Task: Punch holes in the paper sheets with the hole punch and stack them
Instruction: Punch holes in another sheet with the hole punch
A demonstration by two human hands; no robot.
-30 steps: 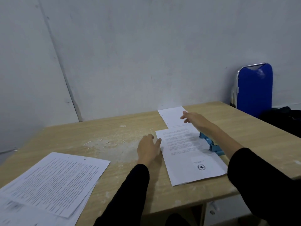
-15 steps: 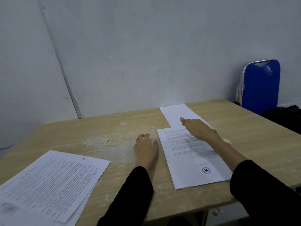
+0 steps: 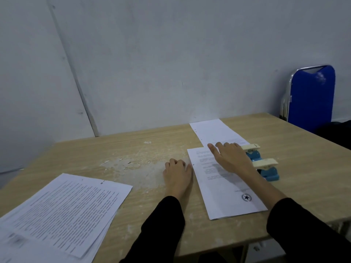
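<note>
Paper sheet point(image 3: 224, 188) lay under the straight fingers point(image 3: 214, 151) of your right hand point(image 3: 230, 159), hole punch point(image 3: 268, 172) just beside. Your left hand point(image 3: 177, 174) rested on the desk point(image 3: 133, 149) at the sheet's edge, loosely curled, grasping nothing.

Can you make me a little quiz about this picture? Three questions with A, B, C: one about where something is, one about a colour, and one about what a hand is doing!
1. Where is the hole punch?
A. On the floor.
B. On the table, right of the sheet with the star stamp.
C. Inside a box.

2. What colour is the folded chair by the wall?
A. Red.
B. Green.
C. Blue.

3. What is the right hand doing?
A. Resting flat on paper.
B. Squeezing the punch.
C. Waving in the air.

Answers:
1 B, its base sits on the wood beside that sheet.
2 C, its back is bright blue.
3 A, its fingers lie straight on the page.
</note>
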